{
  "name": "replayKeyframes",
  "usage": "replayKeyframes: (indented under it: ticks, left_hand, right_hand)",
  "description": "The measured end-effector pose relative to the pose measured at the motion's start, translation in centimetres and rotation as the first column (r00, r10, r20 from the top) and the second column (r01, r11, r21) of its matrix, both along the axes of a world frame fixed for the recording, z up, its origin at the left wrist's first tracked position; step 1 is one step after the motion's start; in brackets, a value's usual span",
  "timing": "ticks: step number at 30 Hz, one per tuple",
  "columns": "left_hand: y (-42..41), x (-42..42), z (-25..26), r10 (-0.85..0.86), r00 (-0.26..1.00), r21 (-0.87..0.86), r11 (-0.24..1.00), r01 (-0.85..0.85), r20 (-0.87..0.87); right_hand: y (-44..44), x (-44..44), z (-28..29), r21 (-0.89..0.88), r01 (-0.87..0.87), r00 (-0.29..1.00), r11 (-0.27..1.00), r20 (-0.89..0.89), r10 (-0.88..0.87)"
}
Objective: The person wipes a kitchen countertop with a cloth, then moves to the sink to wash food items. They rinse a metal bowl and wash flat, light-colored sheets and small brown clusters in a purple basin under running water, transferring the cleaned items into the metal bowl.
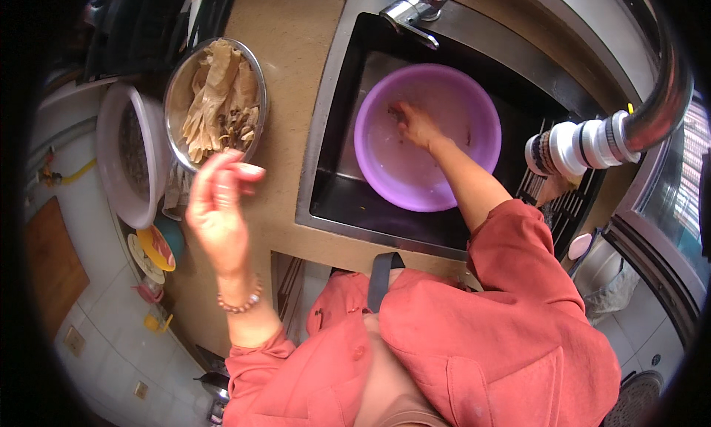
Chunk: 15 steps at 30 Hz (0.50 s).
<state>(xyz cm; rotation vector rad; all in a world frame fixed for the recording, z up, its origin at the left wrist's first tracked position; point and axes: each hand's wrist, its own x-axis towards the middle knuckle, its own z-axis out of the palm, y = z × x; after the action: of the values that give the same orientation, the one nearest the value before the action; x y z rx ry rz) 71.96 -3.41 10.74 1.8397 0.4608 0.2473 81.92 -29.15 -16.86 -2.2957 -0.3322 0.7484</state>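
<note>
My right hand (417, 126) reaches into a purple plastic basin (362, 166) of cloudy water. Its fingertips are at a small dark piece (395, 111) near the basin's left side; whether they grip it is unclear. Another dark bit (468, 140) is by the right wall. My left hand (222, 199), blurred and loosely curled, is over the counter at the near edge of a stainless steel bowl (176, 107). Nothing shows in its fingers. Inside the bowl are wrinkled beige sheets (219, 88) and smaller brownish pieces (239, 124), probably dried food.
The basin stands in a dark sink (339, 196) under a chrome faucet (414, 10). Left of the steel bowl, a whitish plastic basin (153, 166) holds dark contents. A thick pipe with white fittings (583, 143) juts in from the right, above a wire rack (561, 205).
</note>
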Motion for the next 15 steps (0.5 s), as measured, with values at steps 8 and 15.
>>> replayKeyframes:
  ticks: [8, 15]
  left_hand:
    - [-7.5, -1.6, -6.5, -0.109, 0.94, -0.839, 0.493, -0.23, -0.322]
    - [-10.8, -2.4, -14.9, 0.004, 0.669, -0.655, 0.199, -0.729, -0.743]
  right_hand:
    - [2.7, -6.6, -5.2, -0.016, 0.212, 0.926, 0.977, -0.316, -0.206]
    - [2.8, -8.7, 8.6, 0.312, 0.34, 0.932, 0.887, -0.235, -0.275]
